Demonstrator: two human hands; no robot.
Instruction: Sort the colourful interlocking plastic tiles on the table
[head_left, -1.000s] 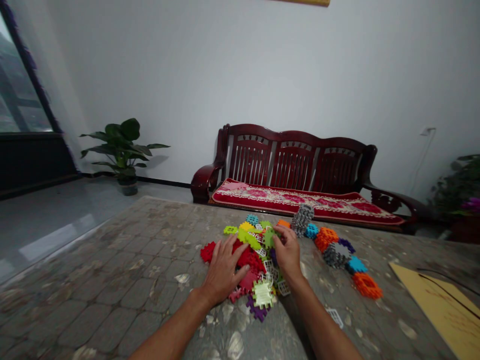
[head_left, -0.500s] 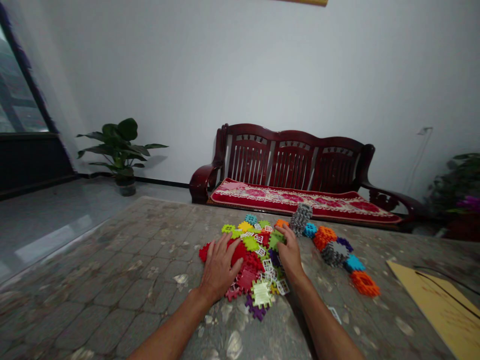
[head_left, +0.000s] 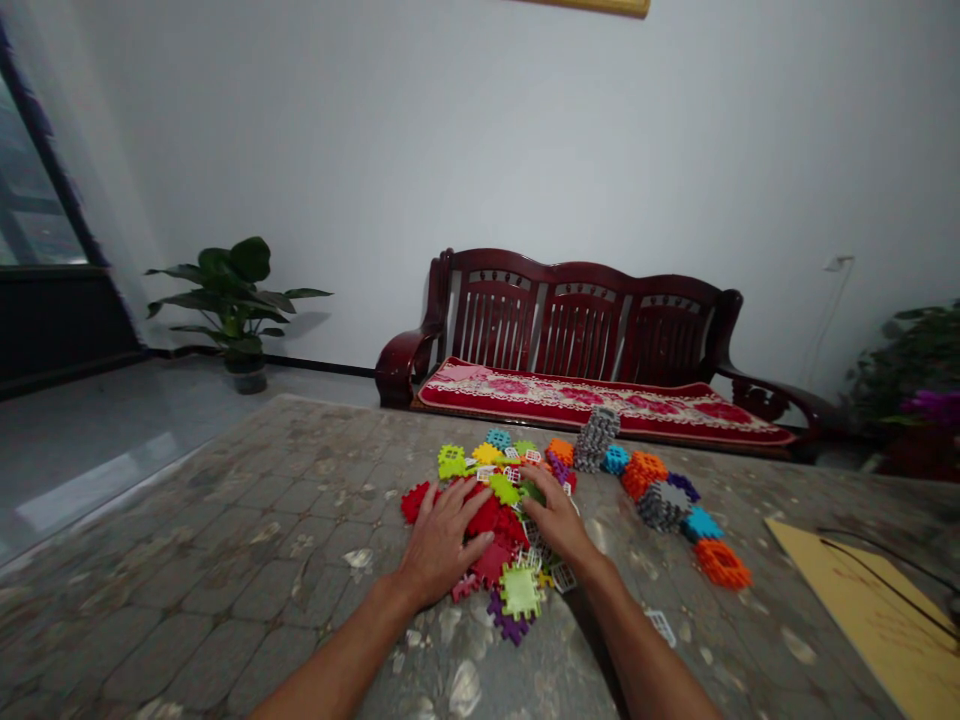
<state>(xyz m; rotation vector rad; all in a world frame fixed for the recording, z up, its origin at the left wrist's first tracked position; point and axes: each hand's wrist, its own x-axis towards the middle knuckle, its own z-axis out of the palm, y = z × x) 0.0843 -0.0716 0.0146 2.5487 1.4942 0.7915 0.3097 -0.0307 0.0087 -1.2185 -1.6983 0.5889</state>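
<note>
A heap of toothed plastic building tiles lies on the table. On its left side, my left hand (head_left: 442, 535) rests palm down with fingers spread over red tiles (head_left: 487, 515). My right hand (head_left: 556, 520) reaches in from the other side, fingers apart, over a dark green tile (head_left: 532, 491) that it partly covers. Between the hands sits a lime tile (head_left: 504, 489). Nearer me are a pale green tile (head_left: 520, 590) and a purple tile (head_left: 508, 620). White window-frame pieces (head_left: 531, 545) lie among the tiles, some hidden under my right hand.
A grey stack of tiles (head_left: 597, 440) leans at the back. Right of it are orange tiles (head_left: 643, 475), another grey stack (head_left: 664, 507) and an orange tile group (head_left: 721, 564). A yellow board (head_left: 847, 590) with a dark cable lies at right. Behind stands a wooden bench (head_left: 577, 310).
My right hand has moved left and inward across the heap, closer to my left hand. A lime tile at the back left has tilted up. My left hand has barely moved.
</note>
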